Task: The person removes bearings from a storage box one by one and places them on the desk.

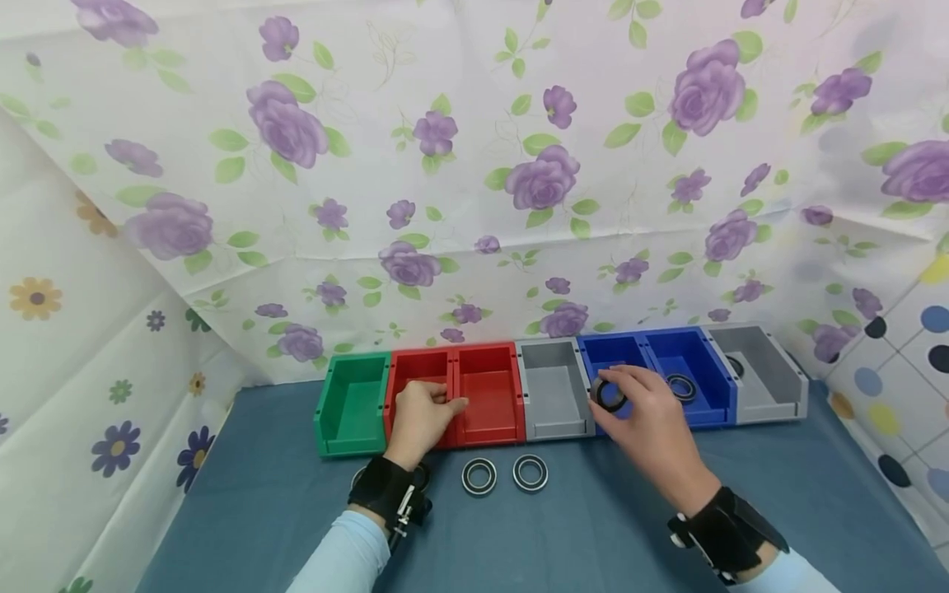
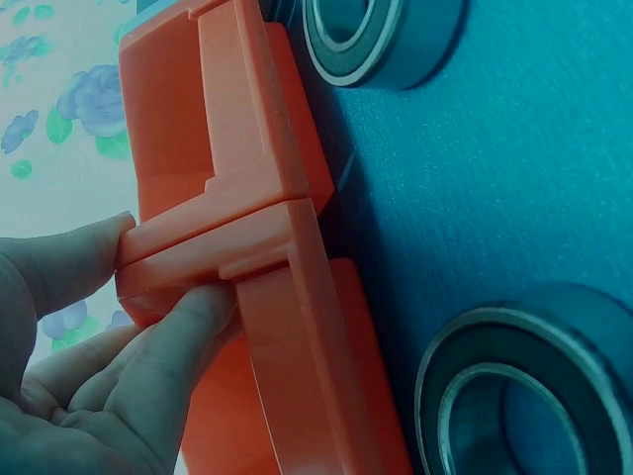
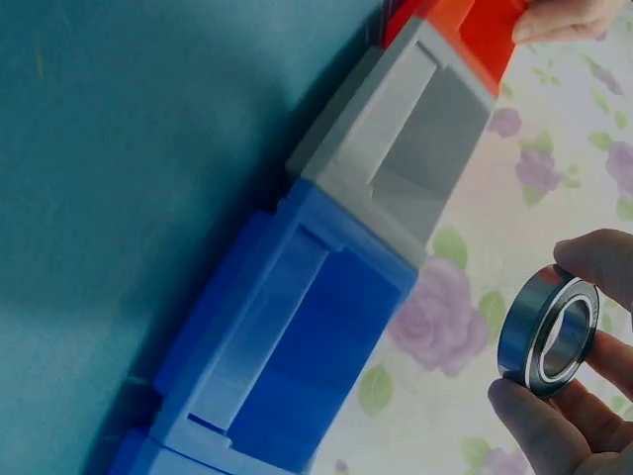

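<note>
My left hand [image 1: 423,416] is at the two red bins, its thumb and fingers pinching the divider where their side walls [image 2: 208,237] meet. No loose part shows in that hand. My right hand [image 1: 656,424] holds a metal ball bearing [image 1: 610,395] by its rim, between thumb and fingertips, over the left blue bin [image 1: 612,350]. The right wrist view shows the bearing [image 3: 549,332] tilted, with its open bore visible. Another bearing [image 1: 680,387] sits in the right blue bin, and one more [image 1: 735,366] lies partly hidden in the right-hand grey bin [image 1: 767,371].
On the blue cloth before the bins lie two bearings [image 1: 479,477] [image 1: 530,473]; others [image 1: 421,476] are partly covered by the left wrist. A green bin [image 1: 354,403] ends the row at left, and a grey bin [image 1: 556,395] stands mid-row. Flowered cloth [image 1: 474,165] rises behind.
</note>
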`<control>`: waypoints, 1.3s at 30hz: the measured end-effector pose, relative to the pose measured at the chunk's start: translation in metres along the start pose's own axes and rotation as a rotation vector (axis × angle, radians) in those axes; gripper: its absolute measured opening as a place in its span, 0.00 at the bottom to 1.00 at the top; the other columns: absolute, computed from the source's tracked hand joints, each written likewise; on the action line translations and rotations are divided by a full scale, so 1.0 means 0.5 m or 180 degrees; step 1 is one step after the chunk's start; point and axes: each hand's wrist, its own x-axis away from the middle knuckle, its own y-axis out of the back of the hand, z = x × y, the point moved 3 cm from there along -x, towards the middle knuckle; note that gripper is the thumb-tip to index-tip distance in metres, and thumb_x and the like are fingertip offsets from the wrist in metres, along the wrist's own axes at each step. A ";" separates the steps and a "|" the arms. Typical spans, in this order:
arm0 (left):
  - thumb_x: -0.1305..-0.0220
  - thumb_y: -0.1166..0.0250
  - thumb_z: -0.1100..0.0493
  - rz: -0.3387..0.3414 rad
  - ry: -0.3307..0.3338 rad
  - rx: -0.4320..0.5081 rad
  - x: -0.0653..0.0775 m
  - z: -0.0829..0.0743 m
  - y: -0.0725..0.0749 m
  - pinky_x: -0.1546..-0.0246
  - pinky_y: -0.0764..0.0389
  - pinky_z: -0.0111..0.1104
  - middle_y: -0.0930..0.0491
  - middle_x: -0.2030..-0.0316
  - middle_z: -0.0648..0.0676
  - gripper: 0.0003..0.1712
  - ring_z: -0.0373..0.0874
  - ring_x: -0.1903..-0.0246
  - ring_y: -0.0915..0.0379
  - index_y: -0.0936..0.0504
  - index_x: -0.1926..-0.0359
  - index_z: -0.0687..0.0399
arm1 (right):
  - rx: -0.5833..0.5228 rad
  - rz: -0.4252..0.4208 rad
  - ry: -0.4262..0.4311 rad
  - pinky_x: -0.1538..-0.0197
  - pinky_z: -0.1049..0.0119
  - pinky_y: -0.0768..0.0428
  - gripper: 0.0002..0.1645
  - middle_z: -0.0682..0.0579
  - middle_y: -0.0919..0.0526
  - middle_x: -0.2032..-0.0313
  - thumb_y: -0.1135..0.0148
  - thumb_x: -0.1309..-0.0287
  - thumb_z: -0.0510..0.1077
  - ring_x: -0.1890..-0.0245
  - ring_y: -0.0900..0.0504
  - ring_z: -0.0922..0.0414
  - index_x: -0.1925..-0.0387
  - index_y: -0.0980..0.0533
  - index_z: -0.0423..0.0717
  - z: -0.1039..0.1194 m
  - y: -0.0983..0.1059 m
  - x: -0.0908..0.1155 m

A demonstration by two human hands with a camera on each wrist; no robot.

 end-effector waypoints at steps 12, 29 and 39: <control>0.50 0.28 0.49 0.0044 0.0024 -0.0058 0.001 0.000 0.001 0.70 0.22 0.29 0.19 0.62 0.57 0.27 0.40 0.69 0.23 0.19 0.53 0.62 | -0.0057 0.0191 -0.0036 0.57 0.60 0.23 0.29 0.54 0.24 0.54 0.25 0.63 0.50 0.52 0.28 0.56 0.54 0.21 0.49 0.009 -0.017 0.064; 0.51 0.28 0.49 0.0046 0.0046 -0.0022 -0.001 0.001 0.002 0.70 0.22 0.30 0.19 0.64 0.55 0.27 0.39 0.70 0.23 0.19 0.53 0.62 | -0.0023 0.0821 -0.0264 0.58 0.67 0.23 0.29 0.59 0.25 0.56 0.23 0.67 0.52 0.53 0.28 0.60 0.56 0.21 0.56 0.033 -0.069 0.107; 0.51 0.28 0.50 0.0018 0.0051 -0.0038 -0.001 0.001 0.002 0.70 0.22 0.29 0.19 0.64 0.54 0.26 0.39 0.70 0.23 0.19 0.54 0.62 | -0.0047 0.1260 -0.0401 0.57 0.66 0.23 0.29 0.59 0.26 0.56 0.24 0.67 0.52 0.55 0.27 0.61 0.56 0.21 0.56 0.032 -0.092 0.120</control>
